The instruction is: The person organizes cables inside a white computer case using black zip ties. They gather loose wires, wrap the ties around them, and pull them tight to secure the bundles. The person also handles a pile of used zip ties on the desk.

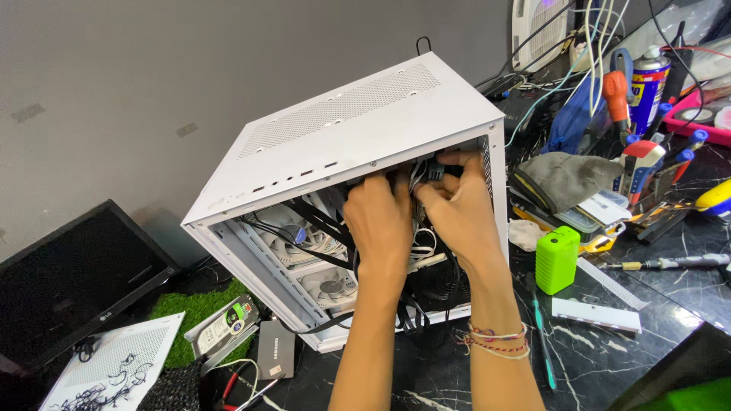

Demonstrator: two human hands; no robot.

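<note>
A white computer case [358, 125] with a perforated top stands on the dark marble table, its open side towards me. Both my hands reach inside near the upper right corner. My left hand [378, 217] has its fingers curled among black cables [324, 221]. My right hand [457, 202] pinches a small black connector [435, 170] just under the top panel. White fans [304, 236] sit inside at the left. A beaded bracelet circles my right wrist. The fingertips are partly hidden behind the cables.
A green box [557, 259] stands right of the case, with a white bracket [596, 314], screwdrivers [670, 263], a grey cloth [567, 176] and a spray can [649, 84] beyond. A black monitor [72, 281], hard drives [225, 327] and a perforated panel [114, 365] lie at the lower left.
</note>
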